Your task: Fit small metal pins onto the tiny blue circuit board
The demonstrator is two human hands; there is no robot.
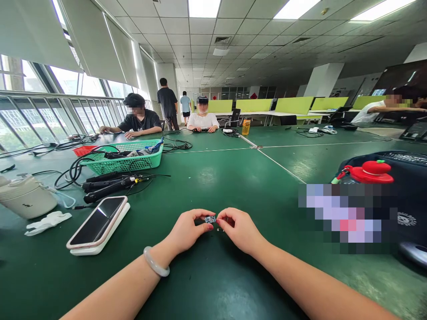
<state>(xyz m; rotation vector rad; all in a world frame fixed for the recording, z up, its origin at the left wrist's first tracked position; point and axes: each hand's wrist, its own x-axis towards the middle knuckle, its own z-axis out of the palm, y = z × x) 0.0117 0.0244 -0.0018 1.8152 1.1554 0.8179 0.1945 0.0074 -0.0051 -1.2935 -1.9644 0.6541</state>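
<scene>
Both of my hands meet near the front middle of the green table (207,178). My left hand (188,230), with a pale bangle on its wrist, pinches one end of a tiny blue-and-silver part (210,219). On the part's other end my right hand (237,227) is pinched shut. The part hangs just above the table surface between the fingertips. A very small pale bit (220,230) lies on the table right under my right fingers.
A phone on a white pad (97,222) lies left, with a white glove (46,222), a cream container (25,195), black cabled handles (106,186) and a green basket (125,158) beyond. A black bag with a red-capped bottle (370,171) sits right. Other people sit at the far edge.
</scene>
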